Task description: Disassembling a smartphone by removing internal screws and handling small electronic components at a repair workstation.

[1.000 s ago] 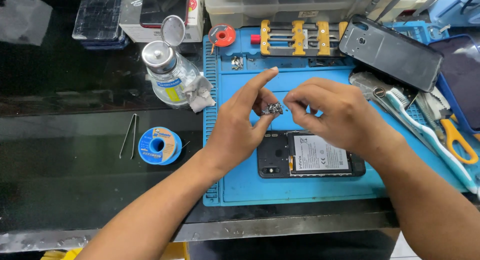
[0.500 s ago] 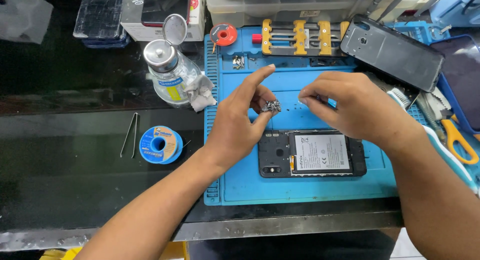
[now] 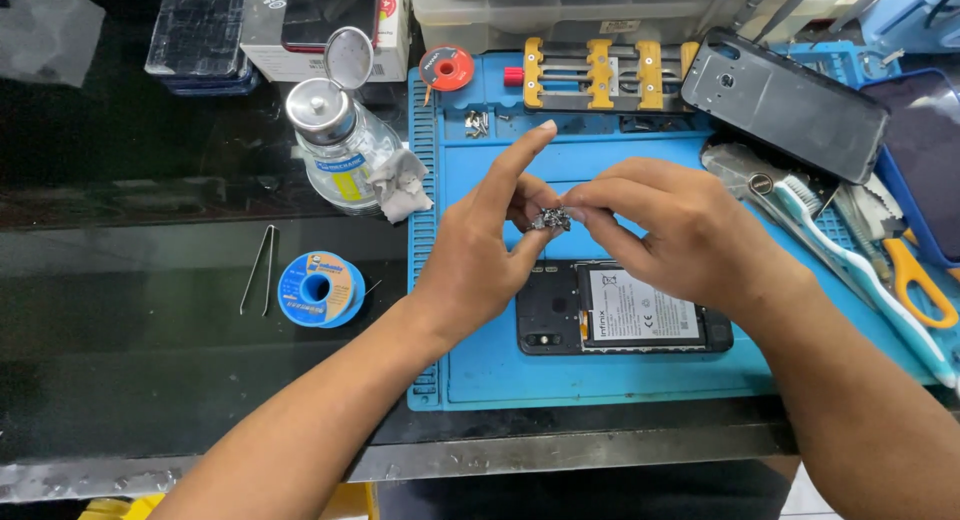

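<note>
My left hand (image 3: 480, 270) and my right hand (image 3: 670, 235) meet above the blue work mat (image 3: 500, 380). Both pinch a small grey metal part (image 3: 551, 219) between their fingertips, and my left index finger sticks up straight. Just below the hands lies an opened phone (image 3: 622, 321) with its back off, the battery showing. Its dark back cover (image 3: 785, 102) rests at the mat's upper right.
A glass dispenser bottle with open lid (image 3: 335, 140) and a crumpled tissue stand left of the mat. A blue solder spool (image 3: 320, 289) and tweezers (image 3: 260, 268) lie on the black table. A clamp fixture (image 3: 600, 75), loose screws (image 3: 476, 124), a toothbrush (image 3: 850, 260) and orange-handled scissors (image 3: 915, 280) are around.
My right hand drew away from the small part to the right, then came back to it. My left hand kept the part in nearly the same place.
</note>
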